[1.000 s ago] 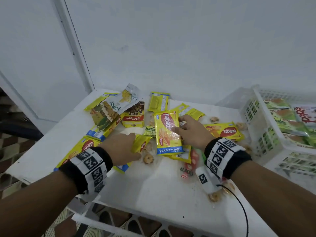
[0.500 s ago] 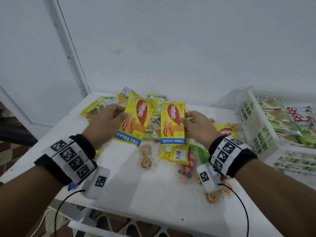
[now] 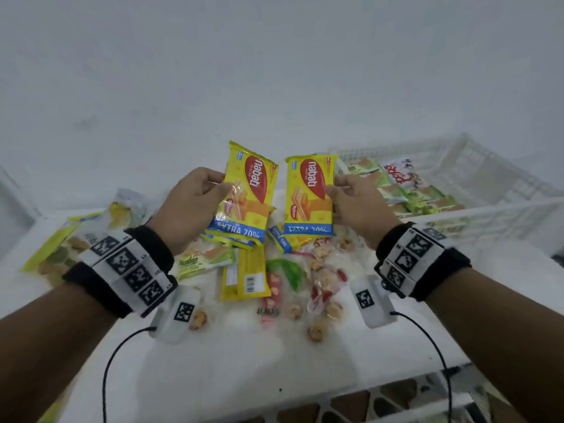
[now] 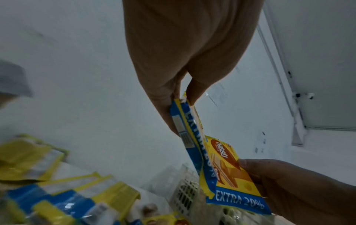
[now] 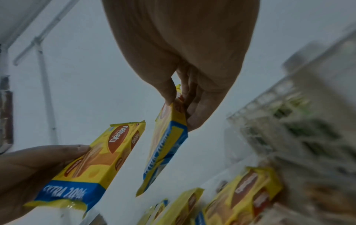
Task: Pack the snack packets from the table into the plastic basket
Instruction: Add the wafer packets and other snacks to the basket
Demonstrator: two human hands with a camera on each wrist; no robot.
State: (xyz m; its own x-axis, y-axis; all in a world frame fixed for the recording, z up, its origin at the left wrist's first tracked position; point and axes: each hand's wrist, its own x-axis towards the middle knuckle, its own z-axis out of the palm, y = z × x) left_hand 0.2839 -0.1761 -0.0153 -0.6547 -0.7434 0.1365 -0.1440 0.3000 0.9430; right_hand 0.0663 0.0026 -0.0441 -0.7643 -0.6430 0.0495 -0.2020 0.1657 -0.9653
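A white table point(image 3: 244, 361) takes up most of the head view, and a white plastic basket point(image 3: 488, 190) is parked at its right end, already loaded with green packets point(image 3: 427, 196) and a white one with red print point(image 3: 399, 175).

A loose pile of snack packets is spread over the table's far half: yellow wafer packs point(image 3: 244, 276) lying flat, a green pandan pack point(image 3: 207, 261), and a big pouch with fruit pictures point(image 3: 91, 230) off to the left, partly blurred. Small clear-wrapped cookies point(image 3: 316, 331) are scattered nearer the front edge.

Two yellow Nabati wafer packets are held up above the pile, side by side and apart, both roughly upright with the blue "EXTRA 20%" band at the bottom. The left packet point(image 3: 247, 193) is pinched along its left edge by the left hand point(image 3: 189, 206), thumb on the front, fingers behind, as the left wrist view point(image 4: 192, 132) confirms. The right packet point(image 3: 309, 193) is gripped the same way on its right edge by the right hand point(image 3: 357, 203), seen edge-on in the right wrist view point(image 5: 167, 140). It's sitting just left of the basket, not over it.

Black-and-white marker bands point(image 3: 128, 267) are worn on both wrists.
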